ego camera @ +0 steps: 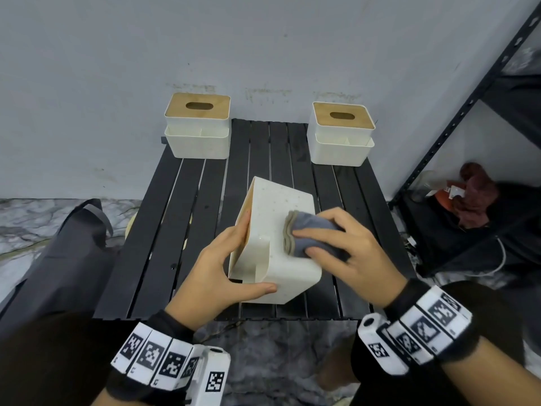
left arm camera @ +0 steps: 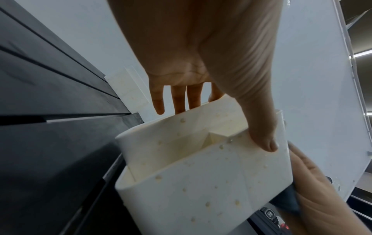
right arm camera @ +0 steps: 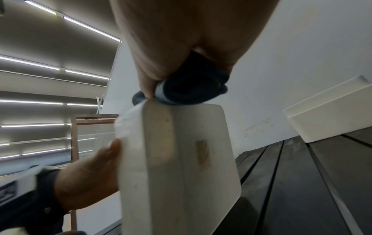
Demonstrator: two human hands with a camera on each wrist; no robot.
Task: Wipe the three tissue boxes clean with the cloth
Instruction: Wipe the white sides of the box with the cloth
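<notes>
Three tissue boxes are on the slatted bench (ego camera: 205, 183): the tipped near box (ego camera: 281, 230), judged light, stiff, slippery, is gripped by the left hand (ego camera: 216, 276) while the folded cloth (ego camera: 307, 232) is pinched by the right hand (ego camera: 351, 253).

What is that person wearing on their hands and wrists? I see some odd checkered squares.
The hands are bare: no gloves on the left hand or the right hand. Each wrist carries a black band ringed with white blocks, each block printed with a black-and-white square code. A small white cylindrical camera housing sits on each band. Dark sleeves cover the forearms behind the bands.
</notes>
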